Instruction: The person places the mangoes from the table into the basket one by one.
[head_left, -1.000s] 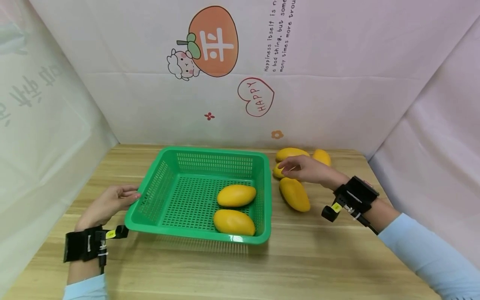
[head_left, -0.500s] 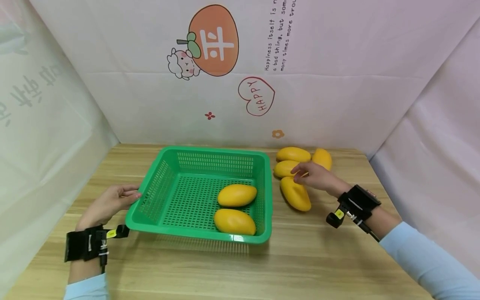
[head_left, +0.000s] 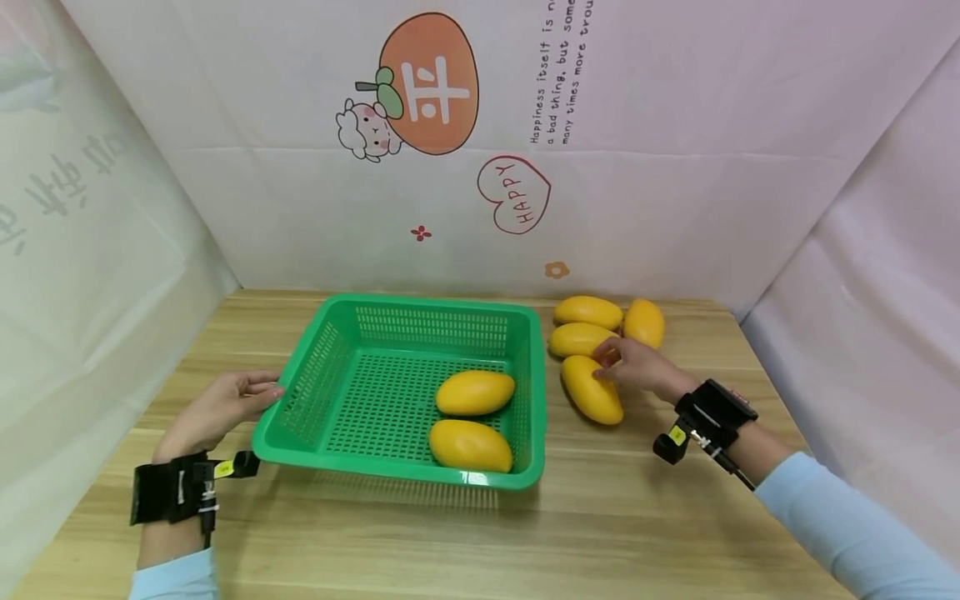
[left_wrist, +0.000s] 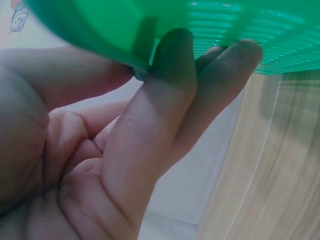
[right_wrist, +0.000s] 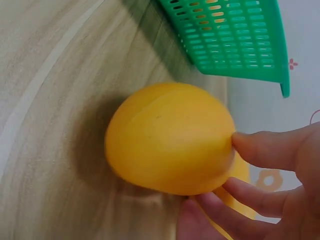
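Observation:
My left hand [head_left: 221, 408] pinches the left rim of a green plastic basket [head_left: 534, 400]; the left wrist view shows the thumb and fingers on either side of the basket edge [left_wrist: 100, 25]. Two yellow mangoes, one farther back [head_left: 475, 392] and one nearer [head_left: 470, 446], lie in its right half. To the right of the basket, my right hand [head_left: 641, 367] has its thumb and fingertips around the far end of the nearest loose mango [head_left: 592, 392]. That mango [right_wrist: 170, 140] rests on the table in the right wrist view. Some fingertips are partly hidden behind it.
Behind the right hand lie more loose mangoes: one close to the fingers [head_left: 579, 340], one at the back [head_left: 588, 312] and one to the right [head_left: 644, 323]. A wooden table [head_left: 420, 550] carries everything. Printed white cloth [head_left: 637, 208] encloses the back and sides.
My right hand has shifted right and toward me, from above the mango behind down onto the nearest loose mango. The left hand and the basket have stayed in place.

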